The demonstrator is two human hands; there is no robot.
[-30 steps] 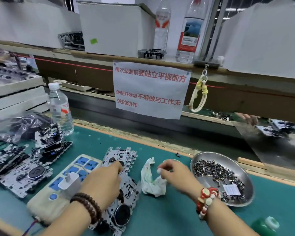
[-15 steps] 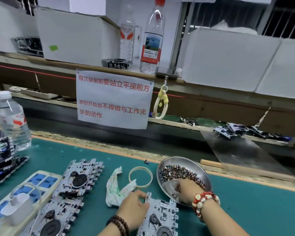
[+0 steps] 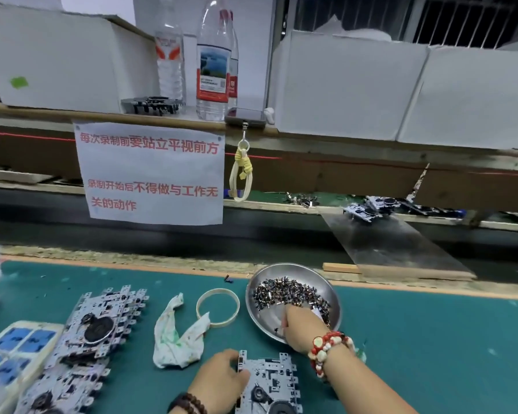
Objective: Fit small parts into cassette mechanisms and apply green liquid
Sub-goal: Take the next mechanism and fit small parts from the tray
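Left hand [image 3: 222,376] grips the left edge of a cassette mechanism [image 3: 268,383] at bottom centre of frame, fingers curled on it. Right hand [image 3: 304,325] reaches into the metal bowl [image 3: 326,286] just above, fingertips down among the small parts [image 3: 284,292]; can't tell if it's pinching one. More mechanisms stacked lower left [image 3: 102,321]. Stained rag [image 3: 177,336] and ring [image 3: 218,306] lie between stack and bowl.

Both forearms are showing bare, sleeveless: the left hand [image 3: 222,375] is wearing dark brown wooden beads, the right hand [image 3: 302,327] red-and-cream beads.
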